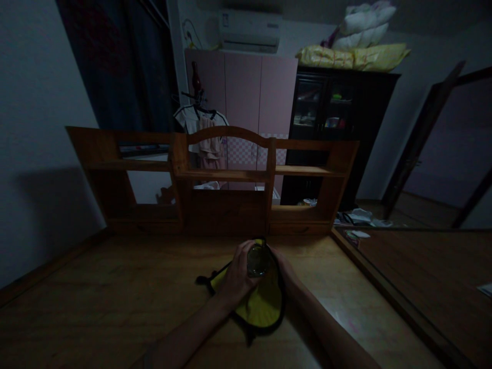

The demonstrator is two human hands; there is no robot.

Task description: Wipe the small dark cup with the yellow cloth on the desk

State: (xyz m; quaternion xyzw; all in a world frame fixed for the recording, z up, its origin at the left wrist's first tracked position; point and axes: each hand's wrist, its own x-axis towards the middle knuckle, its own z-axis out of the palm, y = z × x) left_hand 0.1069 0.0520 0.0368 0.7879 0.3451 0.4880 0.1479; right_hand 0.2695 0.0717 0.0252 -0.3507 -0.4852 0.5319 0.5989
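A clear glass vessel, likely a drinking glass, is held above the wooden desk. My left hand is closed around its left side, the thumb across the near side. Beneath and around the glass lies a yellow cloth with black edging and short black tabs at its corners. My right hand grips the cloth at its far right side, close against the glass. The right fingertips are mostly hidden behind the cloth and glass. The room is dim, so fine detail is hard to make out.
The wooden desktop carries a shelf unit along its far edge. A raised wooden rim runs down the right side. Farther back stand a pink wardrobe, a dark cabinet and hanging clothes.
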